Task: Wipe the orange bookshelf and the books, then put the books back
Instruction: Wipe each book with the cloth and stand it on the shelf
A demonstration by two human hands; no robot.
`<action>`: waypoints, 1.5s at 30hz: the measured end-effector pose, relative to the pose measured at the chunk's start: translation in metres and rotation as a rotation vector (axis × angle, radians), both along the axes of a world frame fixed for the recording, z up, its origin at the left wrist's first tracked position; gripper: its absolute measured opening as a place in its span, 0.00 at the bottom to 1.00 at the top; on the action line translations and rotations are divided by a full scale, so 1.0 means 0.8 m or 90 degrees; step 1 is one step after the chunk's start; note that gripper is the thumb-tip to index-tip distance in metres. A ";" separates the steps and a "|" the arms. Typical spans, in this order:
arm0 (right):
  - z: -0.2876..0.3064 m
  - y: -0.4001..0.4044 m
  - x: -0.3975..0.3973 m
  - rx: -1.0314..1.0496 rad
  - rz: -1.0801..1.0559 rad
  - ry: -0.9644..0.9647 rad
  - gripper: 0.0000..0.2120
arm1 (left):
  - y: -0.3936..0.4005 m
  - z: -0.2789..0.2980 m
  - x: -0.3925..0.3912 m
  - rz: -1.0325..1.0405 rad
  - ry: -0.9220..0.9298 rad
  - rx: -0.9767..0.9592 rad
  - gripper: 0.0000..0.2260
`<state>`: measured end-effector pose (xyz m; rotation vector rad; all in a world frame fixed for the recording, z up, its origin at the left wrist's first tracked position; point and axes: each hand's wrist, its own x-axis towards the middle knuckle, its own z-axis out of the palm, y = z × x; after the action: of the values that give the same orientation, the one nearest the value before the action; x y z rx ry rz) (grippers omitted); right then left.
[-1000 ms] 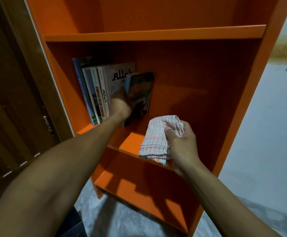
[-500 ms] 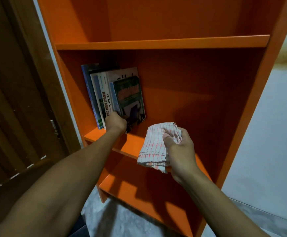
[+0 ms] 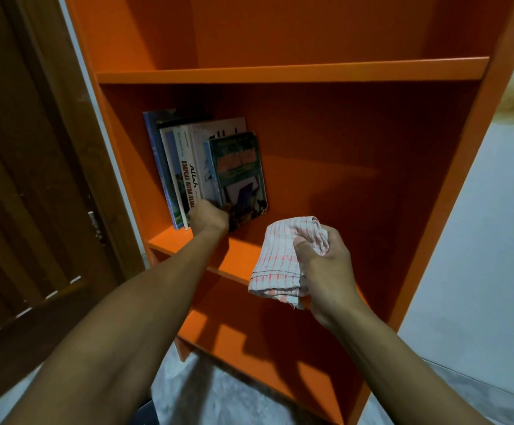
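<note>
Orange bookshelf (image 3: 292, 73), red-and-white checked cloth (image 3: 280, 259)

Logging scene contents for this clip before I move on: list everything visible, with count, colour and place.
Orange wooden bookshelf: one, orange, centre of view, against the wall.
Upright books: about five, blue, white and dark covers, left end of the middle shelf.
Dark green paperback book: one, green-black, rightmost of the row.
Checked cotton cloth: one, white with red lines, in front of the middle shelf.
Brown wooden door: one, brown, left.
White wall: one, right.
Grey floor: below.
Left hand: grips the paperback's bottom edge.
Right hand: holds the cloth.
</note>
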<state>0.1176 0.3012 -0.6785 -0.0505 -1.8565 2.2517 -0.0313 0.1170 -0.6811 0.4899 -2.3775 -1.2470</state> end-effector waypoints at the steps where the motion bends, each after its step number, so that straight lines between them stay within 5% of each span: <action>1: 0.000 -0.001 0.001 -0.002 0.005 0.000 0.07 | -0.004 0.000 0.004 -0.002 0.007 -0.010 0.10; 8: -0.005 -0.025 0.009 0.000 0.049 -0.006 0.08 | -0.045 -0.020 0.087 -0.012 0.135 -0.141 0.07; 13: -0.026 -0.085 0.024 0.047 0.135 -0.043 0.09 | -0.113 -0.101 0.154 -0.020 0.185 -0.212 0.05; 21: -0.103 -0.158 0.053 0.124 0.254 -0.121 0.06 | -0.192 -0.311 0.281 -0.138 -0.222 -0.173 0.08; 30: -0.134 -0.197 0.047 0.249 0.330 -0.042 0.08 | -0.143 -0.500 0.379 -0.056 -0.653 0.059 0.34; 37: -0.151 -0.193 0.043 0.237 0.320 -0.012 0.07 | -0.074 -0.529 0.373 0.167 -0.700 0.098 0.33; 45: -0.158 -0.180 0.035 0.243 0.288 0.005 0.07 | -0.070 -0.545 0.367 0.199 -0.659 0.131 0.29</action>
<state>0.1455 0.1571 -0.8046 0.4838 -2.4566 2.0862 0.2626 0.0612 -1.1169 1.8628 -2.7313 -1.2530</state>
